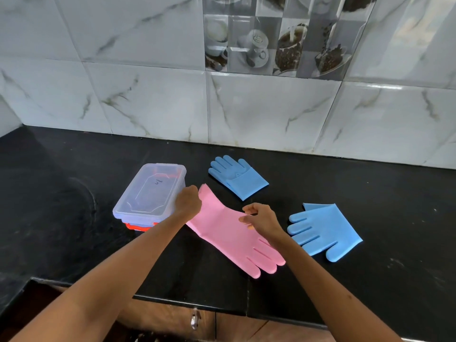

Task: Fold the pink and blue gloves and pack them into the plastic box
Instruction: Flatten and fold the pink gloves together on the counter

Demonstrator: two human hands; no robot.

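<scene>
A pink glove (pixel 229 233) lies stretched out on the black counter, cuff toward the wall, fingers toward the front edge. My left hand (pixel 187 201) grips its cuff corner beside the box. My right hand (pixel 261 218) pinches the glove's right edge near the middle. A clear plastic box (pixel 150 191) with its lid on and an orange clip at the front stands left of the glove. One blue glove (pixel 238 177) lies folded behind the pink one. A second blue glove (pixel 323 230) lies flat to the right.
The black counter (pixel 74 218) ends at a marble-tiled wall (pixel 246 107) behind. Its front edge runs below the gloves, with a wooden cabinet and a metal handle (pixel 195 319) underneath. A cut-out step sits at the front left.
</scene>
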